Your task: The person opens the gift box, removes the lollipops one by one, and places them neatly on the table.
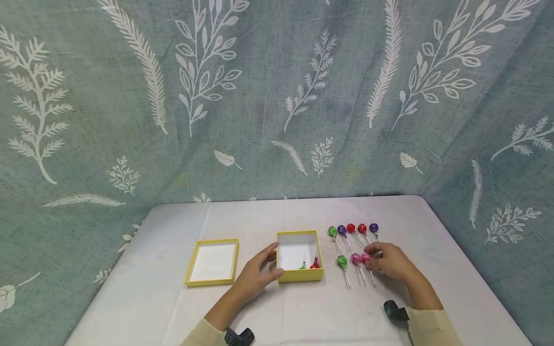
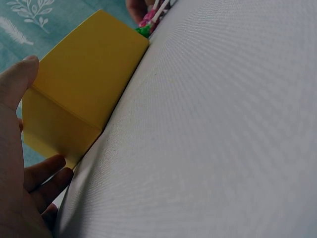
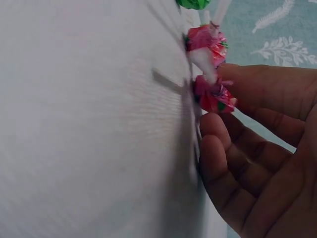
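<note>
My left hand [image 1: 254,274] holds the open yellow box [image 1: 299,275] by its left side, the thumb at the front corner and the index finger farther back. In the left wrist view other fingers touch the box's side wall low down. Inside the white-lined box lie a green lollipop [image 1: 303,265] and a red lollipop [image 1: 314,263], partly hidden by the front wall. On the right, my right hand [image 1: 391,262] pinches a pink lollipop [image 3: 214,95] at its wrapped head. Close beside it are another pink lollipop [image 1: 356,259] and a green lollipop [image 1: 342,262].
Behind the right hand lies a row of several lollipops in green [image 1: 332,231], purple [image 1: 342,230] and red [image 1: 351,228]. A yellow-rimmed lid [image 1: 235,262] lies left of the box. Leaf-patterned cloth [image 1: 259,144] hangs behind the white table [image 1: 143,298].
</note>
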Motion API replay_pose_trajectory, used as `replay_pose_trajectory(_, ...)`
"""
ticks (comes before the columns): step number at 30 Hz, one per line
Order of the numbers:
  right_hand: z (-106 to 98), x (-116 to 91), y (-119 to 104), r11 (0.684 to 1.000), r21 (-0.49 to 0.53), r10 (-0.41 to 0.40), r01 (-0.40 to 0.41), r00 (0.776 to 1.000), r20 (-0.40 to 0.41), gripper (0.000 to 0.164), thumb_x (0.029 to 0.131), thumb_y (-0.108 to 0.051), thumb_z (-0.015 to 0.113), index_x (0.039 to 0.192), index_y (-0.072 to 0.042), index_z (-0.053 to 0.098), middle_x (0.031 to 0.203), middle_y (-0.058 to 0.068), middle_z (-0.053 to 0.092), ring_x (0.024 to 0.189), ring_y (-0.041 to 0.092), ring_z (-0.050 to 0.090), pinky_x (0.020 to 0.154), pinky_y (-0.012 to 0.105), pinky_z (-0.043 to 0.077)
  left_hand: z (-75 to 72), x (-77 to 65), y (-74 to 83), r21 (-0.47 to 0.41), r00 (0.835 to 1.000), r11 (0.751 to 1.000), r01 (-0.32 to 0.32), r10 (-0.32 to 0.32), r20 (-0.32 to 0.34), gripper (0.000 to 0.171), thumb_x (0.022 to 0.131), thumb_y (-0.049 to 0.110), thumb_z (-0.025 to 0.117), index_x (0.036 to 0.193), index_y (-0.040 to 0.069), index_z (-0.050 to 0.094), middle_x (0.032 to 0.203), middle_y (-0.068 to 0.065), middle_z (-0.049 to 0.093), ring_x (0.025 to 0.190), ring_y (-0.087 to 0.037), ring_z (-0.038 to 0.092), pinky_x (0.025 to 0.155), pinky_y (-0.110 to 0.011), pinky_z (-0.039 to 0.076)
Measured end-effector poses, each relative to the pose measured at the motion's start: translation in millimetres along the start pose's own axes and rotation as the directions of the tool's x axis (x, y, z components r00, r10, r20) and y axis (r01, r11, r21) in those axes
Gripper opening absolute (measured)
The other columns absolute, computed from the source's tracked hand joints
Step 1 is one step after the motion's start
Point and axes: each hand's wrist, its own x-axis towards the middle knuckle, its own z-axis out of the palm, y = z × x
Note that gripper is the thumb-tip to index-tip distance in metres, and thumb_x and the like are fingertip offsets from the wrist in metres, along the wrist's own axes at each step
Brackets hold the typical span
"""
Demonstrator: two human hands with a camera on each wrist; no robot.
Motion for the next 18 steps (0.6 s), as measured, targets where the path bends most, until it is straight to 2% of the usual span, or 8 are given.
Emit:
replay_pose_trajectory(7,-8.3,-3.7,-10.0,1.0,0.021,-0.008,0.008,1.0,-0.005,0.036,0.082,-0.007,0.073,0.117,-0.004,0.065,0.112,0.012,0.063,0.081,0.02,0.062,0.065,0.036,0.055,0.4,-0.2,-1.7,0.018,1.0,1.0,0.001,-0.001,-0.007,0.077,0.087,0.045,0.071,0.152,0.023,0.035,0.132,0.0,0.055,0.123,-0.021,0.052,0.108,-0.05,0.032)
replay_pose_trajectory(12,-11.4,-3.8,-20.8,1.0,-0.006,-0.024,0.024,1.0,-0.007,0.036,0.084,-0.01,0.074,0.119,-0.005,0.066,0.114,0.011,0.064,0.087,0.021,0.062,0.069,0.037,0.055,0.5,0.8,-2.6,0.031,1.0,0.999,0.005,-0.004,-0.009,0.077,0.087,0.045,0.071,0.152,0.024,0.035,0.131,0.002,0.055,0.123,-0.02,0.051,0.108,-0.051,0.032)
replay_pose_trajectory(18,-8.9,-2.5,-38.4,0.997,-0.001,-0.08,0.08,0.997,0.001,0.038,0.083,-0.01,0.075,0.12,-0.004,0.065,0.115,0.012,0.064,0.091,0.022,0.061,0.07,0.036,0.055,0.9,1.2,-2.0,0.052,1.0,0.999,0.011,-0.01,-0.005,0.079,0.087,0.05,0.069,0.152,0.026,0.034,0.132,0.002,0.054,0.123,-0.021,0.051,0.108,-0.051,0.032)
